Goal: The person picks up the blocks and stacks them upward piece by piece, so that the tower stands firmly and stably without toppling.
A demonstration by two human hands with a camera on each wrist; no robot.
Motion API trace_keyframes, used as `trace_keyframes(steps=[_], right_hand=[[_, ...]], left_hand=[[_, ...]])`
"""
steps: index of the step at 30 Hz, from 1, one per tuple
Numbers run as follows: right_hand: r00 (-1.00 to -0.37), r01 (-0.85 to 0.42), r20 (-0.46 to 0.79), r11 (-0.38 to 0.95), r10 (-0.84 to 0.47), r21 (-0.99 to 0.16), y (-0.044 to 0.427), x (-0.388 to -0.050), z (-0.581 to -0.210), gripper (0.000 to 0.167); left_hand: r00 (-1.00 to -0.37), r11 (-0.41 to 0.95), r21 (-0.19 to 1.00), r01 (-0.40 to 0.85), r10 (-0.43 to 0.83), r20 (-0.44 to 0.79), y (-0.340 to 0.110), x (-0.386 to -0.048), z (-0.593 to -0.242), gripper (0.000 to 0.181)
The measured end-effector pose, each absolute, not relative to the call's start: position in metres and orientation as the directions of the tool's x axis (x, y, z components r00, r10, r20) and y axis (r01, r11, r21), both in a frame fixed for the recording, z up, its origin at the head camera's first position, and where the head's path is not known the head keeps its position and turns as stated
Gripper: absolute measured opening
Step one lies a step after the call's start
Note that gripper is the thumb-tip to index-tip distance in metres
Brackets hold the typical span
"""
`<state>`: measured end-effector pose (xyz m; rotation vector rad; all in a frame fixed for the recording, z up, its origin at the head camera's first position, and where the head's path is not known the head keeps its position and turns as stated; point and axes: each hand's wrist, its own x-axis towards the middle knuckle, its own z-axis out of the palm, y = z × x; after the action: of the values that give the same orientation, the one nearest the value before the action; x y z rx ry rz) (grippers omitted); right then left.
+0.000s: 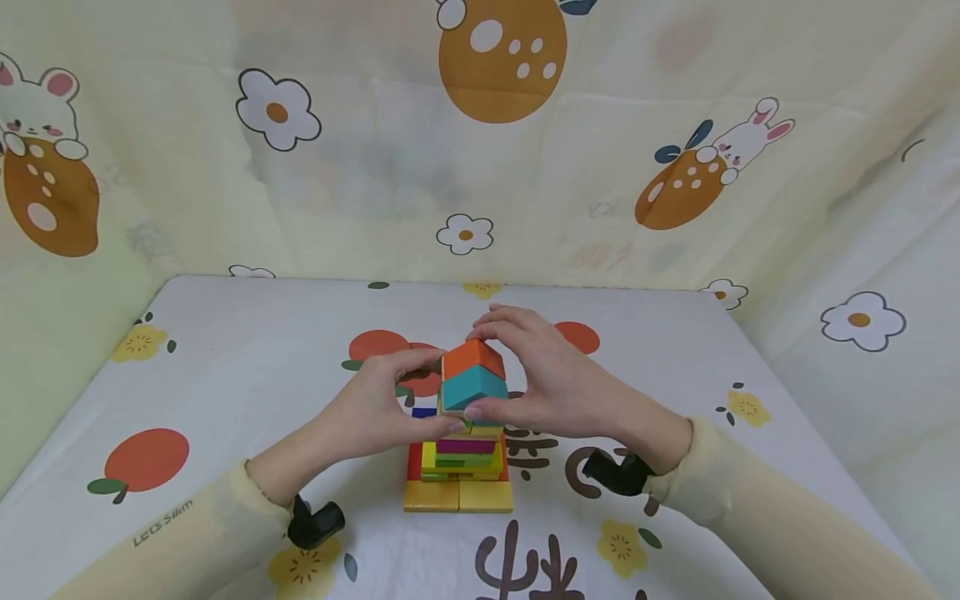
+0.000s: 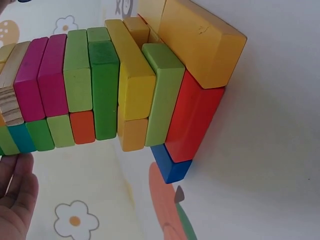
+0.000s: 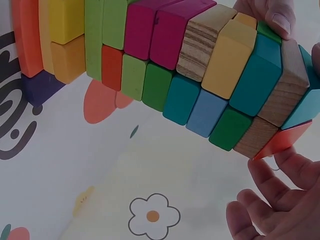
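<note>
A tall tower of coloured wooden blocks (image 1: pixel 465 447) stands on the table, on a wider base of yellow, red and blue blocks. On top lie an orange block (image 1: pixel 472 358) and, in front of it, a teal block (image 1: pixel 474 388). My right hand (image 1: pixel 558 379) holds this top pair, its thumb at the teal block's front and its fingers at the orange block's back. From the left, my left hand (image 1: pixel 375 408) grips the upper tower, thumb in front and fingers behind. The right wrist view shows right-hand fingertips (image 3: pixel 267 182) against the orange block (image 3: pixel 285 140).
A white cloth printed with fruit, flowers and lettering covers the table (image 1: pixel 262 358). Behind it hangs a patterned curtain (image 1: pixel 360 192). Black wrist cameras sit under the left (image 1: pixel 315 522) and right (image 1: pixel 618 472) wrists, near the tower's base.
</note>
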<state>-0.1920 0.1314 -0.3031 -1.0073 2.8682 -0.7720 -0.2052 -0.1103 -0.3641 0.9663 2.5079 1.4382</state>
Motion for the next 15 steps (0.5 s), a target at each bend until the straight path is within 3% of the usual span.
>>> trace_keyframes(steps=[4, 11, 15], right_hand=[[-0.792, -0.589, 0.153, 0.675, -0.59, -0.444, 0.1317, -0.193, -0.3031, 0.069], [-0.802, -0.569, 0.116, 0.691, -0.586, -0.446, 0.1309, -0.1924, -0.302, 0.071], [-0.798, -0.572, 0.115, 0.684, -0.591, -0.453, 0.1326, -0.1924, -0.3006, 0.082]], left_hand=[[-0.797, 0.363, 0.802, 0.473, 0.564, 0.215, -0.1104, -0.2054, -0.364, 0.059], [-0.818, 0.418, 0.801, 0.429, 0.555, 0.149, -0.1119, -0.2047, -0.3653, 0.085], [-0.814, 0.417, 0.796, 0.438, 0.56, 0.155, -0.1132, -0.2054, -0.3639, 0.092]])
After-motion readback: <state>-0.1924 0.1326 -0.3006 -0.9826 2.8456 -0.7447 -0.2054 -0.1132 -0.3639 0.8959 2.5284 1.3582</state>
